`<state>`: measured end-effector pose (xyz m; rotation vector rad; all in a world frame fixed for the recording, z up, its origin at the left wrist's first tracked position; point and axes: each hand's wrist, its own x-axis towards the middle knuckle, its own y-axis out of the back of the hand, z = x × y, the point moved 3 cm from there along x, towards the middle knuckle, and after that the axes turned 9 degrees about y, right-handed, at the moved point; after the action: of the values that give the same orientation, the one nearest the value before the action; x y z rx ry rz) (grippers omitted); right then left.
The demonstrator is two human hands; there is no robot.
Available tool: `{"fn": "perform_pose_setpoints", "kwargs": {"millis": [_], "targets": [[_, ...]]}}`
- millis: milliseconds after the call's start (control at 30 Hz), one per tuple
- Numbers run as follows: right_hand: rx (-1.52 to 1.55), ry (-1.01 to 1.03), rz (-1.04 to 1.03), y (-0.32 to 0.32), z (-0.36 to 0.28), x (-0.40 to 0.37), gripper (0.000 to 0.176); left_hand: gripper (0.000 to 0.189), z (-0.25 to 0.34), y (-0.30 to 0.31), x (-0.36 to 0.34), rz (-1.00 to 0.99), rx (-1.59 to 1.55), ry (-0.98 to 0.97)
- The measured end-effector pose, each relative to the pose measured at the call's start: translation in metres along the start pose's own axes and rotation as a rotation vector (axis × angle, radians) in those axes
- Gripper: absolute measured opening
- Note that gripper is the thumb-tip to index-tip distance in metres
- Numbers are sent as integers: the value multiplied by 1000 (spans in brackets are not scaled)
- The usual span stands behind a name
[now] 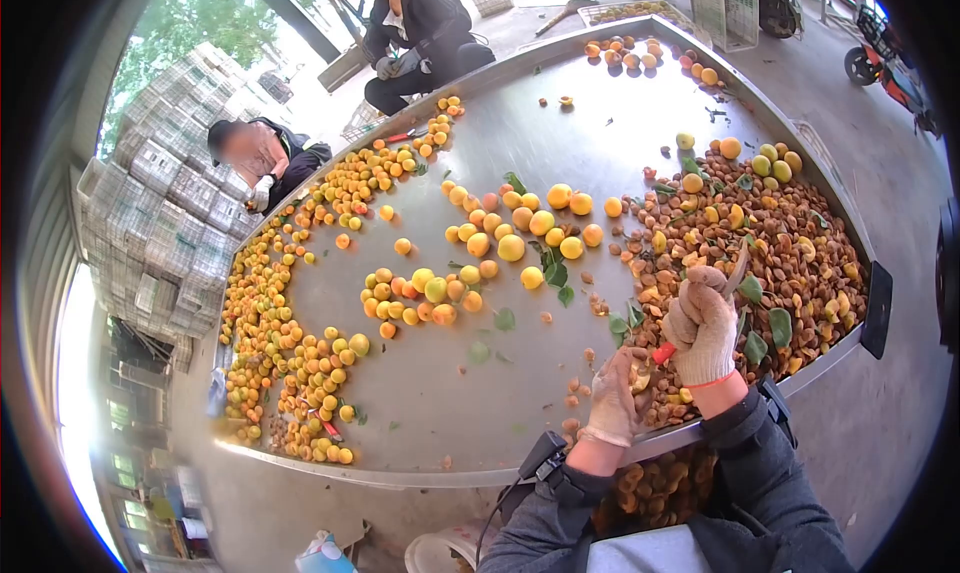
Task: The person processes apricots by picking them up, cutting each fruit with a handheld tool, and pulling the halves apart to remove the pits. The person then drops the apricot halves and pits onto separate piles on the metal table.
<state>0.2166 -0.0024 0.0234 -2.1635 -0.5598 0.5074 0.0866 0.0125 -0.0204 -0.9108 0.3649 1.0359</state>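
My right hand [702,328], in a pale knit glove, is closed around a knife [663,353]. Its red handle end sticks out toward my left hand, and the curved blade points up and away. Just left of it, my gloved left hand [612,403] has its fingers closed on a cut apricot [640,377], partly hidden by the fingers. Both hands are over the near right edge of the metal table [440,403]. Beside and beyond them spreads a heap of apricot pits [800,273] mixed with cut fruit pieces and green leaves.
Whole apricots [290,363] line the table's left side, with looser clusters [520,223] in the middle. A container of apricot halves [655,488] is below the near edge. Two people crouch beyond the far left side. Stacked crates [165,203] rise behind them. A white bucket [440,551] stands below.
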Motion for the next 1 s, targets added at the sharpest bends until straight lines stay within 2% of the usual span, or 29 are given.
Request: {"fn": "perform_pose_setpoints", "kwargs": {"millis": [67, 100, 133, 167, 200, 233, 267, 300, 333, 367, 500, 567, 600, 700, 733, 767, 833, 867, 900, 967, 1000], "targets": [[-60, 48, -67, -9, -5, -10, 15, 21, -5, 8, 11, -70, 99, -155], [-120, 95, -136, -13, -6, -16, 14, 21, -6, 9, 14, -70, 99, -148], [-221, 280, -286, -18, -8, -28, 12, 23, 3, 6, 13, -13, 382, -525], [-230, 279, -276, -13, -6, -28, 12, 24, 7, 1, 7, 43, 664, -898], [-212, 260, -286, -8, -3, -25, 11, 24, 5, 1, 4, 36, 660, -888], [-192, 244, -299, -8, -4, -22, 11, 26, 6, 2, 3, -15, 588, -720], [8, 39, -242, -17, -11, -19, 10, 29, 6, 2, 1, -65, 519, -556], [8, 41, -241, -16, -13, -16, 10, 29, 9, -1, -3, -67, 520, -556], [-12, 30, -248, -13, -15, -14, 6, 30, 9, -2, -5, -107, 336, -397], [-32, 16, -258, -12, -15, -12, 11, 31, 7, -2, -5, -144, 152, -239], [-32, -33, -146, -7, -7, -8, 3, 34, 2, 4, 7, -167, 264, -314], [-26, -24, -187, -8, -4, -5, 3, 36, -2, -1, 5, -77, -114, 100], [2, -31, -174, -6, -2, -4, 3, 35, -8, 8, 12, -150, -284, 247], [56, -82, -152, -2, 5, -14, 4, 33, -24, 13, 16, -214, -298, 238], [89, -128, -132, -3, 5, -16, 4, 35, -32, 24, 24, -198, -23, 75], [98, -108, -139, -5, 4, -16, 4, 35, -44, 32, 39, -215, -10, 67], [33, -67, -93, -6, 1, -18, 5, 40, -42, 35, 50, -157, 533, -840], [26, -78, -34, -5, 1, -18, 9, 45, -35, 27, 34, -55, 72, -203], [33, -62, -30, -5, -4, -18, 9, 45, -18, 28, 26, -70, 83, -201], [-47, 1, -137, -7, -14, -18, 13, 38, -1, 33, 18, -35, -45, 73], [-181, -6, -245, 1, -18, -15, 15, 53, 8, 30, 14, 50, 62, -86]]}}
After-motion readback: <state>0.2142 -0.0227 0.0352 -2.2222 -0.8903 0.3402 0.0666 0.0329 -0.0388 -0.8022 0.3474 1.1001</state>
